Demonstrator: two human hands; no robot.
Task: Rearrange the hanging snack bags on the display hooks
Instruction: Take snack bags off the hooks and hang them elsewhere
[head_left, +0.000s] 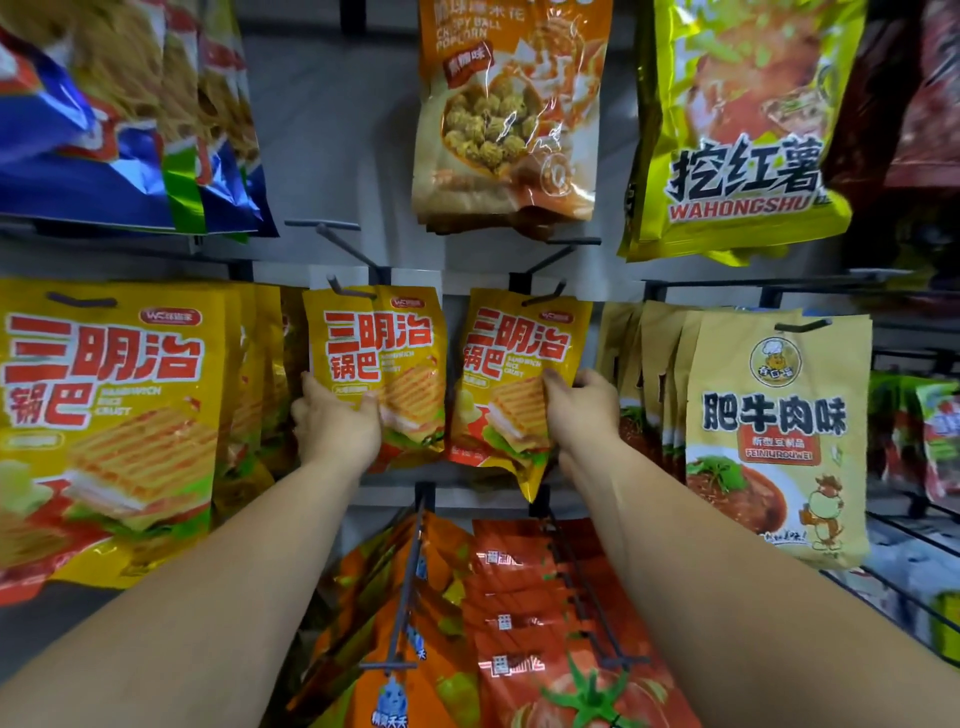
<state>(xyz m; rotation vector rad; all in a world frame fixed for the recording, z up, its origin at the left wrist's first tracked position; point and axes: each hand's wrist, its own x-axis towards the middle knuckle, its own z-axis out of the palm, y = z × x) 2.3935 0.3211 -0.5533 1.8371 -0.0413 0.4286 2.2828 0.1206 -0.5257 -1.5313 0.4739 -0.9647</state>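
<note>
Grey hook wall (332, 130), crowded racks around. Left bag (384, 332) hangs upright, right bag (519, 353) slightly tilted, fronts outward; left hand (337, 426) and right hand (582, 410) each grip one.

A shop: rows of packaged snack bags (104, 415) on wall display hooks (322, 225), nine through three o'clock.

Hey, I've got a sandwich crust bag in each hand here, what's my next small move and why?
Probably rotate the right bag upright with your right hand. It hangs tilted on its hook, lower corner pointing down, while the left bag, gripped by your left hand, sits nearly straight.
</note>
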